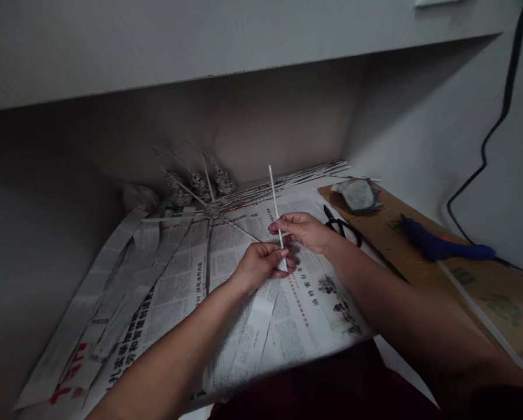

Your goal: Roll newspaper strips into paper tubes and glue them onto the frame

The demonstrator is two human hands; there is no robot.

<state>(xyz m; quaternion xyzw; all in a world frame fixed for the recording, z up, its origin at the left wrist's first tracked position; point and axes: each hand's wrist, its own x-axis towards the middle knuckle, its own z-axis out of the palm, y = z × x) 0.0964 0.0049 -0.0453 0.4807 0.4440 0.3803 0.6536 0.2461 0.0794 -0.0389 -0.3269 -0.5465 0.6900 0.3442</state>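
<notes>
Both hands are closed on one thin rolled paper stick (273, 189), which stands almost upright over the newspaper. My left hand (261, 265) pinches its lower end, where the paper widens into a flat strip. My right hand (304, 231) grips the stick a little higher, between thumb and fingers. Under the hands a loose pale paper strip (261, 312) lies on the newspaper sheet (226, 274). Beyond my left hand sits a small woven paper piece (211, 210) with stick spokes pointing outward. Black-handled scissors (342, 226) rest just past my right wrist.
Cut newspaper strips (108, 286) spread along the left. At the back stand small woven paper shapes (224, 182) beside a bundle of paper sticks (305, 175). On the right, cardboard (392, 233) carries a grey cloth (358, 195) and a blue glue gun (440, 240). A shelf edge (209, 79) overhangs.
</notes>
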